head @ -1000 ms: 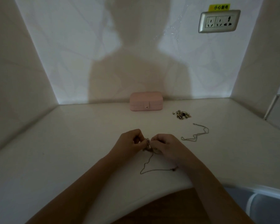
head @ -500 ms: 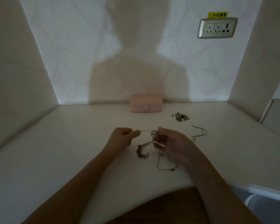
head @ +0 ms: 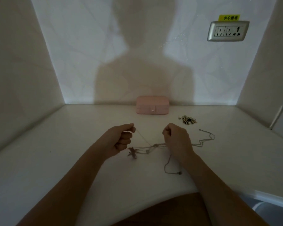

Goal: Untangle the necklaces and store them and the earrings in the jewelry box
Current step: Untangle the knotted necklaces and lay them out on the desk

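Note:
Thin tangled necklaces point(head: 153, 146) stretch across the white tabletop between my hands. My left hand point(head: 121, 138) pinches one chain strand, its fingers curled. My right hand point(head: 176, 137) is curled over the chains on the other side and pinches them. A small pendant cluster point(head: 132, 153) hangs below my left hand. One chain loops down to a small bead point(head: 179, 173); another trails off to the right point(head: 206, 137). A pile of earrings point(head: 187, 120) lies at the back right. The pink jewelry box point(head: 152, 105) sits closed against the back wall.
The white table point(head: 55, 160) stands in an alcove with walls on the left, back and right. A wall socket point(head: 228, 31) with a yellow label is high on the back wall. The table's curved front edge is near my arms.
My hands have moved apart, left hand leftward and right hand rightward, pulling the tangled chains out into longer strands between them.

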The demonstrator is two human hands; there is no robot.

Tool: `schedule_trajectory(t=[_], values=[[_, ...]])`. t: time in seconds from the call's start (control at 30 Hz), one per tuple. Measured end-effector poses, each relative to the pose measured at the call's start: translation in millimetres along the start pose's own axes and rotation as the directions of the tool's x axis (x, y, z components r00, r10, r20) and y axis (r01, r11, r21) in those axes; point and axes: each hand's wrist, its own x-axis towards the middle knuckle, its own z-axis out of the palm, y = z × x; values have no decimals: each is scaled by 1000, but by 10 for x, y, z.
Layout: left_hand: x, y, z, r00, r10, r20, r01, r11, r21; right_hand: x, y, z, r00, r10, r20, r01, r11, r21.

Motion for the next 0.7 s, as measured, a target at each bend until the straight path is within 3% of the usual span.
schedule_trajectory(t=[0.07,0.2,0.33,0.4,0.57,0.7], values=[[-38,37,-66,999,12,42,-11,1000,-20,26,27,-38,998,0,59,-9,989,148],[-53,98,-195,992,87,97,-71,986,-153,28,-5,-168,931,-142,336,0,921,390],[-41,144,-263,983,149,104,-117,957,-264,0,-10,-206,921,-183,343,-74,784,616],[-33,132,-267,982,150,116,-115,958,-263,-12,-26,-204,911,-194,364,-84,777,624],[-19,90,-250,985,142,94,-120,971,-208,-23,-62,-162,889,-190,417,-135,761,635],[-25,43,-175,991,132,30,-135,984,115,31,-25,-140,904,-86,419,-258,672,694]])
